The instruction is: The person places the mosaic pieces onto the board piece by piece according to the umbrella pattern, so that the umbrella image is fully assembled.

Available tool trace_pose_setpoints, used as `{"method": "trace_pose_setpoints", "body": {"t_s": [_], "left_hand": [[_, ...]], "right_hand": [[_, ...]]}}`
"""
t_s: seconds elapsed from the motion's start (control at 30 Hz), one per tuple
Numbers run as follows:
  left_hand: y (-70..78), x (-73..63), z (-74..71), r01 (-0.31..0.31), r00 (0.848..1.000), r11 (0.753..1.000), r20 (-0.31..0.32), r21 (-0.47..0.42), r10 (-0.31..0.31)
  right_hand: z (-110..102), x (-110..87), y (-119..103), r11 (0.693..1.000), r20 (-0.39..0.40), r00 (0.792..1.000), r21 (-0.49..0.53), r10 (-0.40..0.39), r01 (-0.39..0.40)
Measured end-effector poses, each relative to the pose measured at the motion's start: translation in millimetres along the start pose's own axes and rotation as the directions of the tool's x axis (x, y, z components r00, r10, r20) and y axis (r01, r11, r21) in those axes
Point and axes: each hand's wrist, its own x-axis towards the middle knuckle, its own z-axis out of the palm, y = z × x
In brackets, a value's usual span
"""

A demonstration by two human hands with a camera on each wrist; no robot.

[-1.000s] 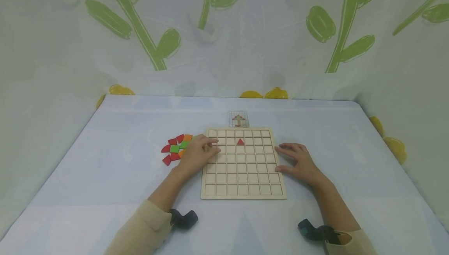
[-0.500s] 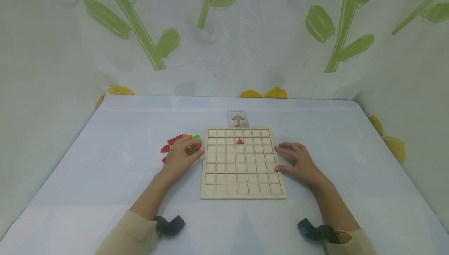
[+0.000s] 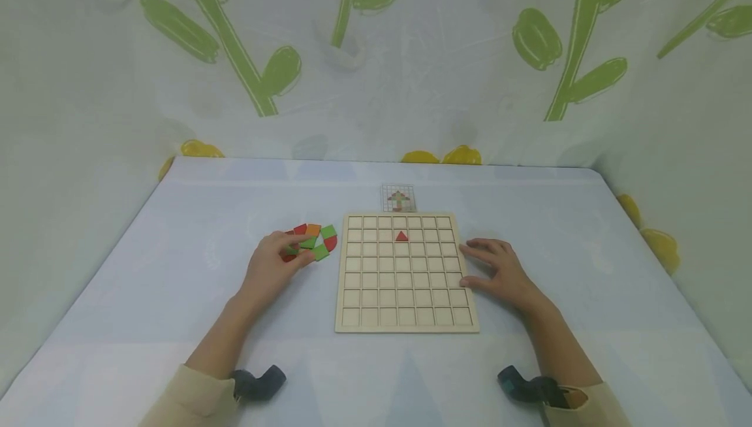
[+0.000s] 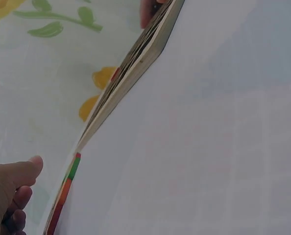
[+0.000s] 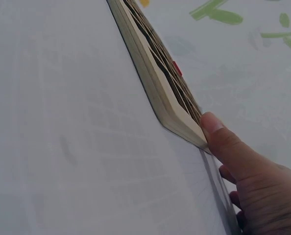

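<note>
A square wooden grid board (image 3: 405, 280) lies on the table, with one red triangle tile (image 3: 401, 236) in an upper cell. My left hand (image 3: 270, 264) hovers over flat tiles left of the board, fingers loosely bent; part of the pile is hidden under it. Among the tiles show a green one (image 3: 328, 232), an orange one (image 3: 314, 230) and a red rounded one (image 3: 331, 243). In the left wrist view, the left thumb and fingers (image 4: 23, 171) hold nothing visible. My right hand (image 3: 502, 273) touches the board's right edge with spread thumb and fingers; its thumb rests at the rim in the right wrist view.
A small pattern card (image 3: 398, 198) with a coloured figure on a grid lies just beyond the board's far edge. The pale table (image 3: 176, 283) meets a wall covering (image 3: 446, 87) with printed green leaves at the back.
My left hand has drawn back leftward from over the board to the tile pile, uncovering tiles at the pile's right side. The right hand and the red triangle have stayed put.
</note>
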Motion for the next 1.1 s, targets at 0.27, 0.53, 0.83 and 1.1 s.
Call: {"method": "trace_pose_setpoints", "body": {"t_s": [0.27, 0.53, 0.83, 1.1], "left_hand": [[-14.6, 0.8, -13.1, 0.054, 0.999, 0.998, -0.010, 0.030, -0.053], [-23.8, 3.9, -16.3, 0.184, 0.983, 0.983, 0.005, 0.019, -0.184], [-26.9, 1.2, -19.5, 0.210, 0.978, 0.976, -0.008, 0.059, -0.209], [-28.9, 2.1, -21.8, 0.215, 0.976, 0.972, 0.007, 0.098, -0.217]], "right_hand": [[1, 0.3, -3, 1.000, -0.002, 1.000, 0.002, 0.014, -0.014], [2, 0.1, 0, 1.000, -0.001, 1.000, -0.004, 0.027, -0.027], [1, 0.9, 0, 1.000, -0.001, 1.000, -0.004, 0.027, -0.027], [0, -0.2, -2, 0.999, 0.008, 0.999, -0.009, 0.047, -0.047]]}}
